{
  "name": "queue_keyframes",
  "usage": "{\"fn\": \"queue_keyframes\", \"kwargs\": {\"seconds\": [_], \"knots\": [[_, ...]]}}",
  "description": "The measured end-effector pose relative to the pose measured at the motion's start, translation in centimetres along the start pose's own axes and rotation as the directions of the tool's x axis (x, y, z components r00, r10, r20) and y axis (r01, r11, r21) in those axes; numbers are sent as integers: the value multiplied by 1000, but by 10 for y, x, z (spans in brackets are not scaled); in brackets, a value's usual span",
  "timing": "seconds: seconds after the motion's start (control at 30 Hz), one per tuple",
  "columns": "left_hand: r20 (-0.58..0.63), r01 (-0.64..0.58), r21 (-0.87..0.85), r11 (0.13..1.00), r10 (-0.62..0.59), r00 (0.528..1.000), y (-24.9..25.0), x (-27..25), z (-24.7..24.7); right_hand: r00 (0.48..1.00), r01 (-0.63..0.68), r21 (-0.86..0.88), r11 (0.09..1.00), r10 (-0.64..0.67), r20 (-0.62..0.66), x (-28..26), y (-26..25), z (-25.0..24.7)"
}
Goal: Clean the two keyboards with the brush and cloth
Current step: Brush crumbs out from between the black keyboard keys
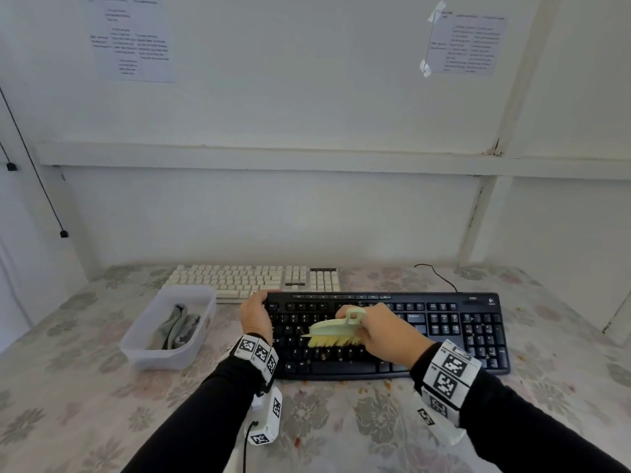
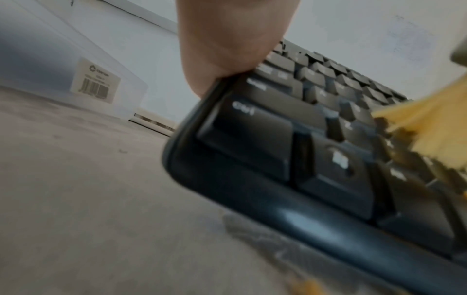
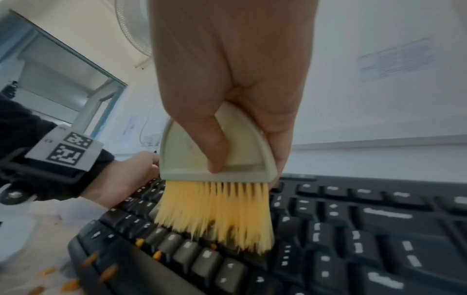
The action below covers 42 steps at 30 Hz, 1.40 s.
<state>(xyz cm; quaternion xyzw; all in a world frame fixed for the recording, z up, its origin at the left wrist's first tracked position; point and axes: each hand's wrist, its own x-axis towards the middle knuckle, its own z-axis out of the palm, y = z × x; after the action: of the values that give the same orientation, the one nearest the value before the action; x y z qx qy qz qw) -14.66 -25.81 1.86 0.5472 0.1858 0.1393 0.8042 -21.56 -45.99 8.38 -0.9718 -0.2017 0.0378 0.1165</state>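
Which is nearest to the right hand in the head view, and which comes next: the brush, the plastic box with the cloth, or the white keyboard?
1. The brush: the right hand grips it, bristles on the black keyboard.
2. The white keyboard: behind the black one, to the hand's upper left.
3. The plastic box: far left, past the left hand, cloth inside.

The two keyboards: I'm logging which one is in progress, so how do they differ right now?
The black keyboard lies nearer the person; the white keyboard sits behind it by the wall. The black one is being worked: the left hand holds its left end and the right hand sweeps the brush over its keys. No hand is on the white one. Both lie flat on the floral tablecloth.
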Motion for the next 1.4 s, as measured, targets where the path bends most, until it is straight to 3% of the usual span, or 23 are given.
{"fn": "queue_keyframes", "kwargs": {"seconds": [0.23, 0.33, 0.43, 0.53, 0.77, 0.87, 1.0, 1.17, 1.23, 1.4], "knots": [[-43, -51, 0, 999, 51, 998, 3, -3, 3, 996, -42, -41, 998, 39, -74, -14, -2, -21], [-55, -43, -6, 999, 43, 998, 2, -3, 3, 990, 70, 9, 998, -68, -123, 2, -14, -12], [-65, -59, -15, 998, 58, 996, 4, -6, 5, 990, 120, 55, 991, -116, -74, 12, -22, 6], [-49, -74, 2, 997, 74, 996, 2, -4, 4, 997, 81, 62, 995, -81, -7, 2, -13, 16], [-26, -83, 23, 996, 84, 996, 1, -3, 3, 995, -103, 18, 995, 103, -17, -29, 37, 5], [-34, -72, 30, 997, 73, 997, -1, -1, 2, 991, -133, -26, 991, 133, -16, -38, 34, -10], [-30, -115, 22, 993, 115, 993, -1, -3, 3, 997, -20, 7, 1000, 20, -76, -32, 5, -26], [-38, -129, 21, 991, 130, 991, 0, -3, 4, 982, 155, 152, 976, -135, -130, -4, -27, -2], [-43, -106, 12, 994, 106, 993, 0, -4, 4, 988, 137, 139, 981, -126, -86, 2, -28, 12], [-38, -104, 27, 994, 105, 994, -3, 0, 1, 999, -34, 76, 996, 36, -21, -18, 3, 18]]}}
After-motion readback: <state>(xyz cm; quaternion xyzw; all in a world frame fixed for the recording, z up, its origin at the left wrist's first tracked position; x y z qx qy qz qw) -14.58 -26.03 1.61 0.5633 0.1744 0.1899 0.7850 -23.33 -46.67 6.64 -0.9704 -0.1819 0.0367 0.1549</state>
